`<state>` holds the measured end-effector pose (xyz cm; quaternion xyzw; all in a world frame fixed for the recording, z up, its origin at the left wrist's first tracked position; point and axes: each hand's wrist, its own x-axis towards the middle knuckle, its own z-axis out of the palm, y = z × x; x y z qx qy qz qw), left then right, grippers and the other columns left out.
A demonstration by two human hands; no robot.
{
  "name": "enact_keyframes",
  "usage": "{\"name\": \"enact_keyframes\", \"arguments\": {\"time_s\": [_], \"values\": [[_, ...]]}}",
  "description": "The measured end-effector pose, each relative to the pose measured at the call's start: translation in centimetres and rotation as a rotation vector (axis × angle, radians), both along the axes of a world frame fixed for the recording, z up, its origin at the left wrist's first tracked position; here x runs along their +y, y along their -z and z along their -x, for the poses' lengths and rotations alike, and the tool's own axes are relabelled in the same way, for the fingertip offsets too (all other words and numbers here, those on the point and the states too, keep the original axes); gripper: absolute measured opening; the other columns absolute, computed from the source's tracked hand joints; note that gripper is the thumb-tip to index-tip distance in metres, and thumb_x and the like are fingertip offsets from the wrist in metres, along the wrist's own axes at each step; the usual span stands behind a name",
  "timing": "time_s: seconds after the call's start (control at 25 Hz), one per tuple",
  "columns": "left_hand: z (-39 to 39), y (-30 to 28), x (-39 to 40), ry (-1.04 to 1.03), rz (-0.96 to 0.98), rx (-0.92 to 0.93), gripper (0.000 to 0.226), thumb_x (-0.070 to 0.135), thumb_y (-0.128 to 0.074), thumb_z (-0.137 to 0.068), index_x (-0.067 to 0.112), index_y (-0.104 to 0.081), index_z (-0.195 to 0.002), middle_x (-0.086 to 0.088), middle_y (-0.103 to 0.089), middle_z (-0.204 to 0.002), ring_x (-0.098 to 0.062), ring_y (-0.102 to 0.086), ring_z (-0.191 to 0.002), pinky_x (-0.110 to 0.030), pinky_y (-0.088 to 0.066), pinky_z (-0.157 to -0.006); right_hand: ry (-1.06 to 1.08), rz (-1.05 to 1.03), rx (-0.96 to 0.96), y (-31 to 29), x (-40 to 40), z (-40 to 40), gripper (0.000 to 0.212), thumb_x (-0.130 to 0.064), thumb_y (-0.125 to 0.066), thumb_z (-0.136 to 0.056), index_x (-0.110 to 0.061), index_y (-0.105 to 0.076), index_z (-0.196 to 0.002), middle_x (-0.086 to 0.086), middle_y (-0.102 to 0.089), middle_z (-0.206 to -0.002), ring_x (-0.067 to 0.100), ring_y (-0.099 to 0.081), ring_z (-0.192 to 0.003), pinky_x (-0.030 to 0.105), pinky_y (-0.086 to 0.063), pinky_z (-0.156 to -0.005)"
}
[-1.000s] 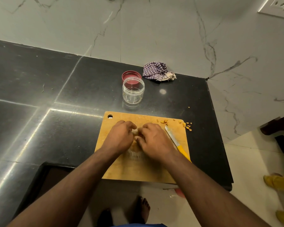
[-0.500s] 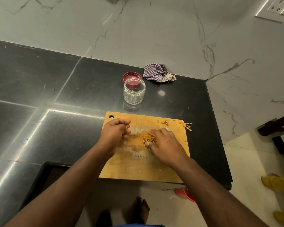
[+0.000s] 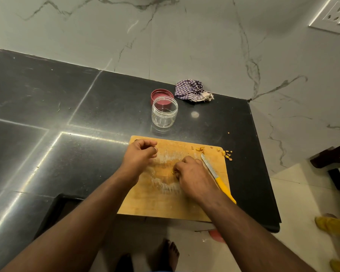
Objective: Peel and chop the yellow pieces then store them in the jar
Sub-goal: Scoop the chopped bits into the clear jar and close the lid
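A wooden cutting board (image 3: 145, 203) lies at the counter's front edge. My right hand (image 3: 194, 176) is curled over the heap of chopped yellow pieces (image 3: 173, 172) in the board's middle and pinches them; only a few bits show by its fingertips. My left hand (image 3: 140, 155) hovers over the board's far left corner with fingers curled, and nothing shows in it. The clear jar (image 3: 164, 111) stands open behind the board, with no pieces showing inside it. Its red lid (image 3: 159, 94) lies just behind it. A yellow-handled knife (image 3: 216, 177) rests on the board beside my right hand.
Yellow scraps (image 3: 227, 154) lie at the board's far right corner and on the black counter (image 3: 67, 114) next to it. A checked cloth (image 3: 191, 91) sits crumpled by the marble wall. The counter ends to the right of the board; the floor is below.
Both hands were together over the pile, then my left hand drew away to the board's far left corner. My right hand has closed over the chopped pile, which was in plain sight a moment ago.
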<state>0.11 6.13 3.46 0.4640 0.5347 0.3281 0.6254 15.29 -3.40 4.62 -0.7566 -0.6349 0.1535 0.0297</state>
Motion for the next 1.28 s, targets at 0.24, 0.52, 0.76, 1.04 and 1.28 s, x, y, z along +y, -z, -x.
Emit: {"name": "enact_keyframes", "arguments": {"time_s": [0.24,0.52,0.76,1.04,1.28], "values": [[-3.0,-1.6,4.3,0.028,-0.277,0.272,0.056,0.027,-0.075,-0.083,0.023,-0.051,-0.134,0.003,-0.057,-0.118,-0.016,-0.06,-0.103,-0.034,-0.054,-0.078,-0.018,0.004,-0.01,-0.4,0.5,-0.3,0.03,-0.015,-0.046,-0.1,-0.023,-0.064,-0.122,0.001,-0.055,-0.119,0.021,-0.047,-0.111,0.032,-0.046,-0.087],[-5.9,-0.8,8.7,0.078,-0.307,0.378,0.129,0.036,-0.092,-0.062,0.033,-0.004,-0.156,-0.007,-0.016,-0.159,-0.032,-0.029,-0.144,-0.055,-0.034,-0.113,-0.063,0.011,-0.018,-0.3,0.7,-0.5,0.031,-0.014,-0.048,-0.098,-0.023,-0.065,-0.123,0.003,-0.057,-0.117,0.024,-0.048,-0.108,0.033,-0.047,-0.085],[-7.5,0.0,10.2,0.102,-0.353,0.454,0.144,0.055,-0.091,-0.054,0.039,0.013,-0.153,-0.004,-0.007,-0.164,-0.034,-0.016,-0.149,-0.064,-0.024,-0.114,-0.072,0.034,0.023,-0.1,0.6,-1.2,0.034,-0.014,-0.046,-0.099,-0.024,-0.063,-0.127,0.002,-0.054,-0.122,0.023,-0.046,-0.113,0.035,-0.047,-0.091],[-8.7,0.4,11.4,-0.01,-0.438,0.383,0.126,0.046,-0.088,-0.065,0.035,-0.001,-0.155,-0.005,-0.025,-0.158,-0.028,-0.032,-0.143,-0.059,-0.036,-0.111,-0.1,0.046,0.014,-0.1,0.7,-1.5,0.033,-0.019,-0.046,-0.1,-0.026,-0.059,-0.129,0.0,-0.053,-0.125,0.022,-0.045,-0.114,0.038,-0.047,-0.092],[-4.4,-2.1,6.1,0.117,-0.566,0.335,0.119,0.047,-0.087,-0.068,0.046,-0.004,-0.153,-0.001,-0.039,-0.148,-0.016,-0.042,-0.132,-0.032,-0.038,-0.1,-0.071,-0.003,0.112,-0.3,0.1,-1.9,0.038,-0.023,-0.049,-0.098,-0.031,-0.054,-0.135,-0.004,-0.049,-0.133,0.02,-0.043,-0.121,0.036,-0.043,-0.102]]}}
